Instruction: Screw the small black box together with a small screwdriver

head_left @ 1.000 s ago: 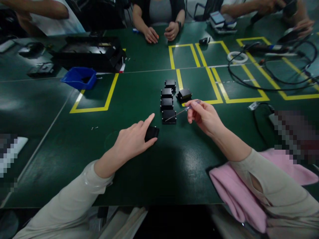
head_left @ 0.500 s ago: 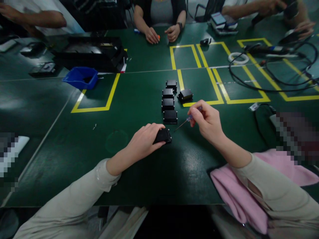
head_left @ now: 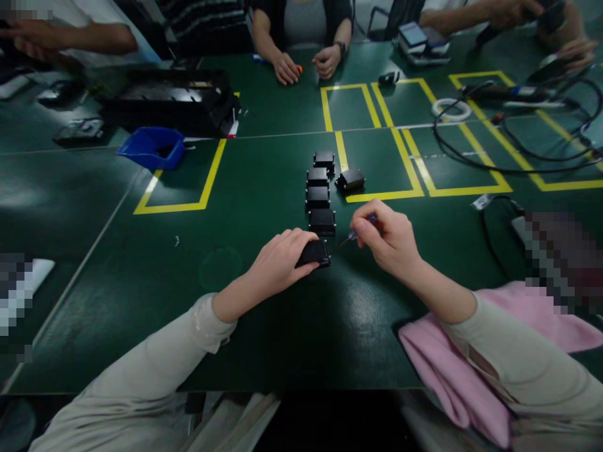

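My left hand (head_left: pixel 281 257) is closed round a small black box (head_left: pixel 315 252) on the green table, with its right end and small screws showing past my fingers. In my right hand (head_left: pixel 387 237) is a screwdriver (head_left: pixel 353 235) with a clear purplish handle. Its thin shaft slants down to the left, and the tip is at the right end of the box; whether it touches a screw I cannot tell. Just beyond lie several similar black boxes (head_left: pixel 322 220) in a column, and another black box (head_left: pixel 351 180) sits askew to their right.
A blue scoop-shaped bin (head_left: pixel 153 147) and a long black case (head_left: pixel 164 100) are at the far left. Black cables (head_left: pixel 506 166) and a white ring (head_left: pixel 451 110) lie at the right. A pink cloth (head_left: pixel 452 370) is under my right forearm. Other people sit across the table.
My left hand has moved slightly right and away from me with the black box. The screwdriver has come down and left, its tip now close to the box's right end.
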A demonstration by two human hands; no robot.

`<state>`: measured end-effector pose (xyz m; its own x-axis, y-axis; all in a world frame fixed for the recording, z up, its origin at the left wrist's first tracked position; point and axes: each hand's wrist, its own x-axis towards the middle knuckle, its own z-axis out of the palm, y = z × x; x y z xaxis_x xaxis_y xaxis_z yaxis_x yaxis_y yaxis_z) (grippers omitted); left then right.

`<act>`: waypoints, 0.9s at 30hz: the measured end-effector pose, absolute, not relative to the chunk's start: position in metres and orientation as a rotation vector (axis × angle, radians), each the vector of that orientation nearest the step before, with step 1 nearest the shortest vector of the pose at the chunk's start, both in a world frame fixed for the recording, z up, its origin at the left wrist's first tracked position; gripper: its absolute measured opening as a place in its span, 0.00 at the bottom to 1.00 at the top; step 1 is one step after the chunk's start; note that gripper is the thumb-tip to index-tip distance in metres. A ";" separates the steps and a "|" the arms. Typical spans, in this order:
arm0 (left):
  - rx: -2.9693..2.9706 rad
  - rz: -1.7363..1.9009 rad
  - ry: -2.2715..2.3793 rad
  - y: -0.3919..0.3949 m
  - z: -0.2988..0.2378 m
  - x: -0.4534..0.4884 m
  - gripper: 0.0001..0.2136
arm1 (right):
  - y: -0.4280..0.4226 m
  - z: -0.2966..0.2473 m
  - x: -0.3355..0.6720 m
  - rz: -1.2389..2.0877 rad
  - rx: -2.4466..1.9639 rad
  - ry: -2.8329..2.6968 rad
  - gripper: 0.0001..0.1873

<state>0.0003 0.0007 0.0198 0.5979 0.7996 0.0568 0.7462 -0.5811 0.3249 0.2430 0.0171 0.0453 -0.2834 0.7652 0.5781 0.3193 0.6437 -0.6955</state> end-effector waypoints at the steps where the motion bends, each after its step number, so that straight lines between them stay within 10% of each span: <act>1: 2.562 0.289 1.266 0.001 0.020 0.000 0.19 | 0.017 0.045 0.243 0.553 -0.853 -1.878 0.14; 27: 2.760 0.189 1.198 0.006 0.034 0.007 0.22 | 0.018 0.057 0.247 0.356 -0.945 -2.094 0.10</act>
